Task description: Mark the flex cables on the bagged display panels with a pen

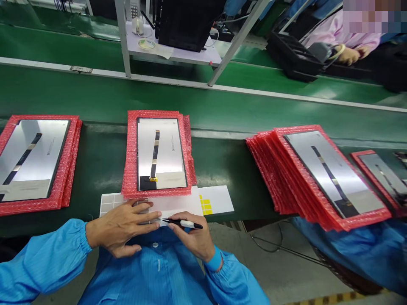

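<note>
My left hand lies open, its fingers stretched flat over a white label sheet at the table's front edge. A slim black-and-white pen-shaped tool is pinched in my right hand. Its dark pointed tip touches or hovers just over the white sheet beside my left fingertips; I cannot tell which. Small yellow labels sit on the white backing to the right. Just beyond my hands, a display panel with a dark flex cable rests on red bubble-wrap bags.
Another panel lies on red bags at the left. A fanned stack of red bags with a panel on top leans over the front edge at right. Behind runs a green bench with a metal frame and a dark monitor. Another person's hands show top right.
</note>
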Action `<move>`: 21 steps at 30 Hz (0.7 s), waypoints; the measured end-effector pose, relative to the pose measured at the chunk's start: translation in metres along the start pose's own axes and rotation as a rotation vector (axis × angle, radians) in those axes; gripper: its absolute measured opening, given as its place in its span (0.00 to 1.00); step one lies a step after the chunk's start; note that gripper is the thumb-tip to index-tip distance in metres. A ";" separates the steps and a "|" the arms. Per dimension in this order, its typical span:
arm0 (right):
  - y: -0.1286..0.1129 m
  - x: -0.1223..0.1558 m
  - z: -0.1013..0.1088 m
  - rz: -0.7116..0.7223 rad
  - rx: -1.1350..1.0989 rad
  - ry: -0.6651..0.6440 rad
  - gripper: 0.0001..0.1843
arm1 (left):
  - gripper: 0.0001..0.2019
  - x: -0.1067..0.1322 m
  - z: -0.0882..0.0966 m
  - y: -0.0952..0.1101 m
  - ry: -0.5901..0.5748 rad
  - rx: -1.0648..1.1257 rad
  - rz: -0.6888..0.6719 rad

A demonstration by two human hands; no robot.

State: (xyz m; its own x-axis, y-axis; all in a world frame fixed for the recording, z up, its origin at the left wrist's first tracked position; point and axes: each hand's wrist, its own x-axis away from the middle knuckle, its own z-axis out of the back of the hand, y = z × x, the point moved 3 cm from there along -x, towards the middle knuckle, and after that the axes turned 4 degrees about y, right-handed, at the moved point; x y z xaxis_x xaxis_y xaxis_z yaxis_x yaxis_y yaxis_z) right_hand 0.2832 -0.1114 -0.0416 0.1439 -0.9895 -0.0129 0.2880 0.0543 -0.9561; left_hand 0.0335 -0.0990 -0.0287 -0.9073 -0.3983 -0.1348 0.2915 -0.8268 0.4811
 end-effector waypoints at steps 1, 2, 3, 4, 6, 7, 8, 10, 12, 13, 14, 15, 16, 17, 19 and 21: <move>0.000 0.000 -0.001 0.006 0.002 -0.004 0.05 | 0.39 0.000 0.000 0.000 0.004 -0.004 -0.005; -0.001 0.000 -0.001 0.011 0.006 -0.009 0.05 | 0.39 0.000 0.000 0.000 0.008 -0.008 -0.010; -0.001 0.000 -0.002 0.014 0.010 -0.016 0.05 | 0.39 -0.001 0.000 0.000 0.012 -0.012 -0.012; -0.001 -0.001 -0.003 0.016 0.014 -0.022 0.05 | 0.38 -0.001 0.000 0.000 0.013 -0.016 -0.012; -0.002 -0.001 -0.004 0.016 0.021 -0.029 0.05 | 0.38 -0.001 0.000 0.000 0.016 -0.022 -0.009; -0.002 -0.001 -0.005 0.013 0.026 -0.030 0.05 | 0.39 -0.001 0.000 0.000 0.016 -0.023 -0.007; -0.002 -0.001 -0.006 0.008 0.029 -0.030 0.05 | 0.39 -0.001 0.000 0.000 0.014 -0.022 -0.006; -0.002 -0.001 -0.007 -0.013 0.024 -0.030 0.04 | 0.39 -0.001 0.001 0.000 0.011 -0.015 -0.004; -0.002 0.000 -0.006 -0.036 -0.001 -0.032 0.03 | 0.38 -0.001 0.002 0.000 0.009 -0.005 0.003; -0.002 0.000 -0.005 -0.048 -0.018 -0.032 0.03 | 0.38 -0.001 0.003 -0.001 0.010 -0.002 0.009; -0.003 0.000 -0.003 -0.058 -0.036 -0.028 0.03 | 0.37 -0.001 0.002 -0.002 0.014 -0.001 0.014; -0.004 -0.001 0.000 -0.067 -0.054 -0.021 0.03 | 0.37 0.000 0.002 -0.003 0.018 -0.001 0.017; -0.005 -0.003 0.004 -0.074 -0.077 -0.009 0.03 | 0.37 0.001 0.001 -0.004 0.022 -0.001 0.018; -0.007 -0.005 0.007 -0.083 -0.105 0.005 0.03 | 0.38 0.001 0.000 -0.004 0.029 -0.001 0.017; -0.013 -0.012 0.015 -0.096 -0.162 0.039 0.04 | 0.37 0.001 -0.001 -0.002 0.062 -0.002 0.003; -0.022 -0.023 0.021 -0.097 -0.201 0.067 0.05 | 0.32 0.000 0.002 0.004 0.145 -0.033 -0.037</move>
State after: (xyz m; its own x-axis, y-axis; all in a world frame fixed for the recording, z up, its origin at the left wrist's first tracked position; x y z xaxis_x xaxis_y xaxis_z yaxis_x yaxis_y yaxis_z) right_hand 0.2938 -0.0869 -0.0141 0.0596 -0.9958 0.0693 0.1019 -0.0630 -0.9928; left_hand 0.0341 -0.1010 -0.0250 -0.8648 -0.4185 -0.2773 0.2704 -0.8537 0.4451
